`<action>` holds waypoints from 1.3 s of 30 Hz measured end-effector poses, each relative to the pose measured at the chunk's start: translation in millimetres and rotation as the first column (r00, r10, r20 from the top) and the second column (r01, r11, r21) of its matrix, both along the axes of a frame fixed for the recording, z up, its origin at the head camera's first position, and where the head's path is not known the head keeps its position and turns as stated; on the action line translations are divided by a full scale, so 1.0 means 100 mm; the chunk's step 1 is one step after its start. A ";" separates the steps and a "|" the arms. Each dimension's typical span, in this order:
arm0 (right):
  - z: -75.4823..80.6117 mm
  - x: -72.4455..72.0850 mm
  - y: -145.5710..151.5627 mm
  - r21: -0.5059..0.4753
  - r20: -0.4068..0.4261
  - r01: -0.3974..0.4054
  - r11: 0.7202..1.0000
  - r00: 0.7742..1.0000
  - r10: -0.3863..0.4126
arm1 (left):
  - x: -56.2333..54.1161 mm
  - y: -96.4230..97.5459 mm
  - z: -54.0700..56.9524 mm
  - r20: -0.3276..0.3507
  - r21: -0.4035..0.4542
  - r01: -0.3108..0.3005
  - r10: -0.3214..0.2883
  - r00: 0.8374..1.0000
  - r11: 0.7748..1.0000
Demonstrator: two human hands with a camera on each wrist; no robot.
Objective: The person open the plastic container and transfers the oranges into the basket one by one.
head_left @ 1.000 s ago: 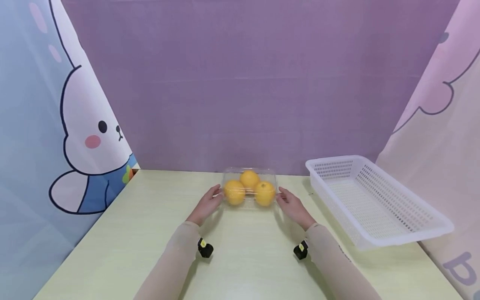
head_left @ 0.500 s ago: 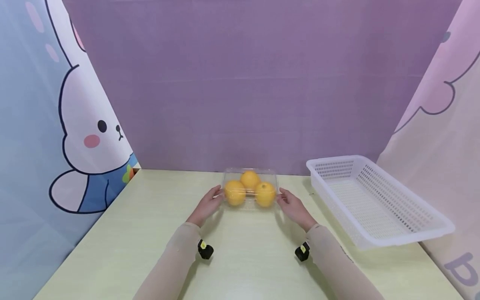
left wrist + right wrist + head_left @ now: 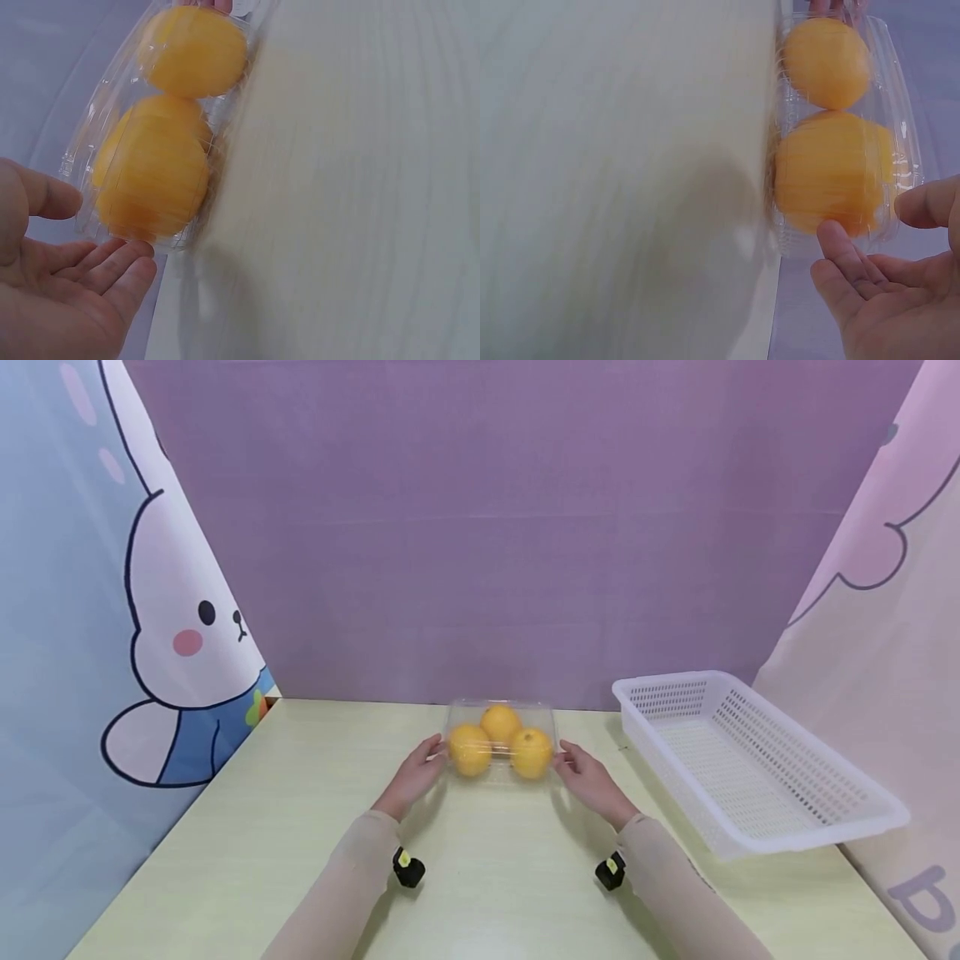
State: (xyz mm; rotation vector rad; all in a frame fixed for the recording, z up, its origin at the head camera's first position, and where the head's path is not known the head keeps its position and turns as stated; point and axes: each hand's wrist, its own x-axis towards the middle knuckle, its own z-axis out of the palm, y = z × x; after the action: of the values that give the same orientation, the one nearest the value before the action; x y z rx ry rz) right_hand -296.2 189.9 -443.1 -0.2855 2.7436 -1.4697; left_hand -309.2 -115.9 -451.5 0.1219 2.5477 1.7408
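A clear plastic clamshell box (image 3: 500,770) holds three oranges (image 3: 531,753) near the back of the table. My left hand (image 3: 414,773) holds the box's left end; in the left wrist view the thumb (image 3: 56,199) lies at the lid's edge and the fingers at the end wall below. At the opposite end my right hand (image 3: 590,782) holds it likewise, its thumb (image 3: 922,204) by the lid and fingertips (image 3: 832,236) low at the wall. Both wrist views show the box close to the tabletop, its lid over the fruit.
A white perforated plastic basket (image 3: 712,814) stands on the right side of the pale wooden table (image 3: 495,877). Behind the table hangs a purple cloth (image 3: 480,543). Printed curtains border both sides, with a rabbit (image 3: 187,593) on the left one.
The box with the oranges has shifted slightly toward me, both hands moving along with it. The basket stays put.
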 end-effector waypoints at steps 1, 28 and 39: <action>0.00 0.01 0.00 0.006 -0.001 -0.003 1.000 1.000 0.003 | 0.01 0.00 0.01 0.000 -0.004 -0.003 0.003 1.000 1.000; 0.04 0.18 0.05 0.027 -0.001 -0.018 0.999 1.000 0.018 | 0.17 -0.02 0.00 0.007 -0.020 0.011 -0.011 1.000 1.000; 0.02 0.21 0.08 0.020 -0.003 -0.030 0.999 1.000 0.030 | 0.25 -0.01 0.01 -0.006 -0.024 0.005 -0.005 1.000 1.000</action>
State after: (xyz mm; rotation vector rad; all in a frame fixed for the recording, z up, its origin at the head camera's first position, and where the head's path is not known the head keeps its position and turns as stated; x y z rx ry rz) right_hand -274.8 197.5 -440.8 -0.3280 2.7427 -1.4349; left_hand -284.3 -116.7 -450.8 0.1324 2.5692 1.7098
